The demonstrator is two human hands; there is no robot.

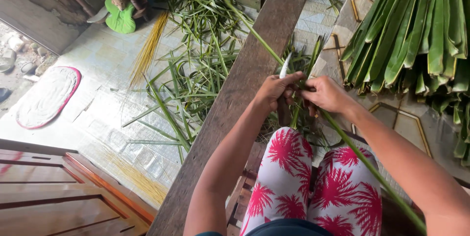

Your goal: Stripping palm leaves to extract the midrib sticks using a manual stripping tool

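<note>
Two hands meet beside the rough wooden plank (254,69): left hand (278,90) clenches a pale-bladed knife (285,66), right hand (327,94) pinches a long glossy palm leaf strip (362,157) (smooth, ribbon-thin).

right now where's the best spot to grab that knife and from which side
Take the knife by its handle, low down, where the left hand already wraps it. The pale blade points up and away from the body, so come from below, on the lap side, clear of the tip. The right hand pinches the green leaf strip right beside the blade, so keep off that side.
</note>
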